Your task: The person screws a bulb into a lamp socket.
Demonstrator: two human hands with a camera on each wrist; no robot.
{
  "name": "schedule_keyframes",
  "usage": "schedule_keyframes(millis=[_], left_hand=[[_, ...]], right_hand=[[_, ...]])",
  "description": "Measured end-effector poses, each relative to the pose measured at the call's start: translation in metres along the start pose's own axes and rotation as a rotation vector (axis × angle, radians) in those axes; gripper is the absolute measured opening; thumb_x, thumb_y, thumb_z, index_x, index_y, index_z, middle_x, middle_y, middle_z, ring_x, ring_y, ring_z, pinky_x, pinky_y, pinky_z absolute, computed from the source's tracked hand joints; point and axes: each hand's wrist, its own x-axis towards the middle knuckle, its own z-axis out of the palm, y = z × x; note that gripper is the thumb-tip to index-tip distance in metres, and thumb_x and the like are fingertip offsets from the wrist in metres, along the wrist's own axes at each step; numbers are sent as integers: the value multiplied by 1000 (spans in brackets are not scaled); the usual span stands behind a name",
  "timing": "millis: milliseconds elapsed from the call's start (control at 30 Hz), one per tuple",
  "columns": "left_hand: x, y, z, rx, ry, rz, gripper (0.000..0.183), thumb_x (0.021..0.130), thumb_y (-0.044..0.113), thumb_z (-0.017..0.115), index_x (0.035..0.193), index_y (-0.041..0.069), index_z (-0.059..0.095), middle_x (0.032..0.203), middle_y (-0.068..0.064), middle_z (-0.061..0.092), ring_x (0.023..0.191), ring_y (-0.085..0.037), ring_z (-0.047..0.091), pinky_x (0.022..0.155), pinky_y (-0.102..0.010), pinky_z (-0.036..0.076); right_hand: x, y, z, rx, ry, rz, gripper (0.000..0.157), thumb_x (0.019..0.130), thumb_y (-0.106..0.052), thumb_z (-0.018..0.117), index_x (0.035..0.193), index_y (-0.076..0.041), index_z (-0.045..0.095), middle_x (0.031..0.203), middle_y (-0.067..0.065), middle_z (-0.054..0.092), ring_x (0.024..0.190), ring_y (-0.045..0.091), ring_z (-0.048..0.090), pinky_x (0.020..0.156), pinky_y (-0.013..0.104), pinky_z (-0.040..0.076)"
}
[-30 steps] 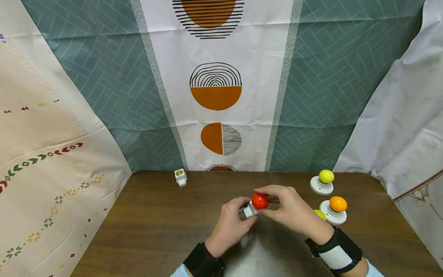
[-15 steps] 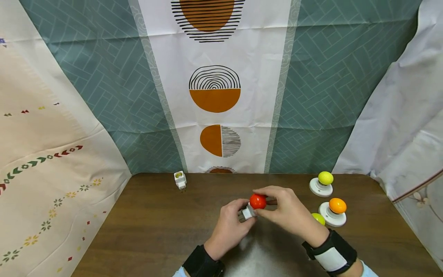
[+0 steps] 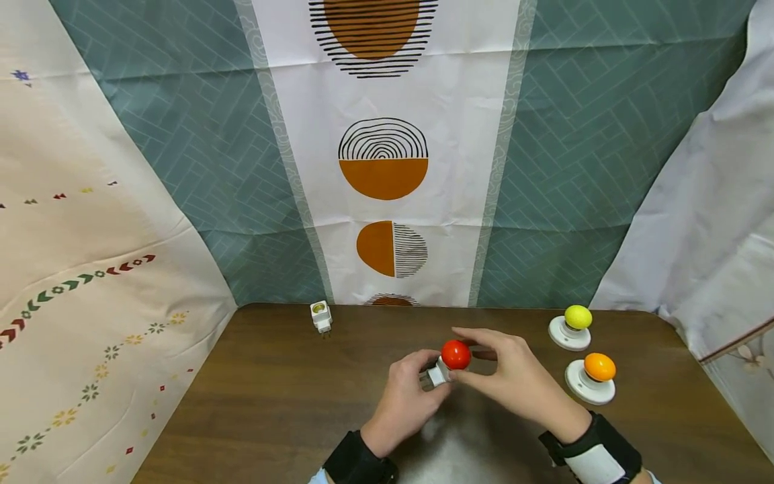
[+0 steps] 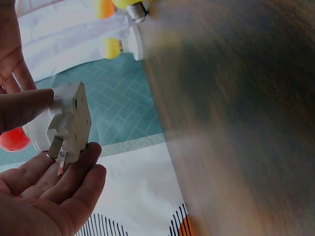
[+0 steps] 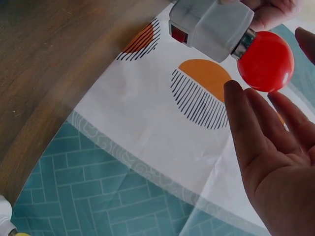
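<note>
My left hand (image 3: 406,390) grips a white plug-in lamp socket (image 4: 69,118) between thumb and fingers, its metal prongs pointing away from the bulb. A red switch shows on the socket's side in the right wrist view. A round red bulb (image 5: 266,61) sits in its mouth, with part of the metal screw base visible. Around the bulb, my right hand (image 3: 514,376) holds its fingers spread and only slightly bent. In the right wrist view its thumb stands apart from the bulb and its fingertips (image 5: 234,91) lie close beside it; contact is unclear.
A second white plug-in socket (image 3: 321,316) stands at the table's back left. At right are two round white lamp holders, one with a yellow bulb (image 3: 578,317), one with an orange bulb (image 3: 600,367). A loose yellow bulb (image 4: 135,10) lies near them, hidden in the head view.
The right hand's fingers have loosened a little from around the red bulb. The left hand keeps its grip on the socket. The loose yellow bulb has gone out of sight in the head view.
</note>
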Motion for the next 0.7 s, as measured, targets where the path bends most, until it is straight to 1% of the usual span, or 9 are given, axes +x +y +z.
schedule_keyframes(millis=[167, 300, 467, 600, 700], left_hand=[[2, 1, -1, 1, 11, 31, 32, 77, 24, 74, 106, 19, 62, 98, 12, 60, 84, -4, 57, 72, -22, 46], [3, 1, -2, 4, 8, 41, 34, 77, 23, 74, 108, 18, 62, 99, 12, 59, 85, -3, 56, 73, -23, 46], [2, 2, -2, 6, -2, 29, 35, 76, 22, 75, 109, 18, 61, 101, 12, 59, 86, -3, 56, 74, -25, 47], [2, 3, -2, 4, -7, 20, 35, 76, 21, 75, 108, 19, 61, 100, 12, 59, 86, -3, 56, 73, -23, 46], [1, 3, -2, -3, -10, 13, 35, 76, 21, 75, 108, 19, 61, 100, 13, 59, 86, -3, 56, 73, -22, 46]], right_hand=[[2, 2, -4, 21, -39, -45, 60, 73, -25, 79, 127, -30, 54, 120, -15, 55, 98, 4, 57, 81, 28, 46], [5, 2, -6, 48, -69, -72, 57, 75, -16, 77, 127, -25, 55, 120, -14, 55, 100, 5, 57, 82, 26, 45], [6, 1, -7, 71, -94, -62, 49, 76, -14, 75, 121, -21, 60, 118, -12, 57, 100, 6, 57, 81, 27, 46], [5, 0, -7, 87, -98, -35, 46, 75, -14, 76, 118, -22, 62, 115, -12, 59, 99, 5, 57, 80, 29, 47], [5, 0, -6, 93, -87, -22, 45, 74, -15, 77, 116, -23, 63, 114, -12, 59, 96, 5, 58, 79, 30, 47]])
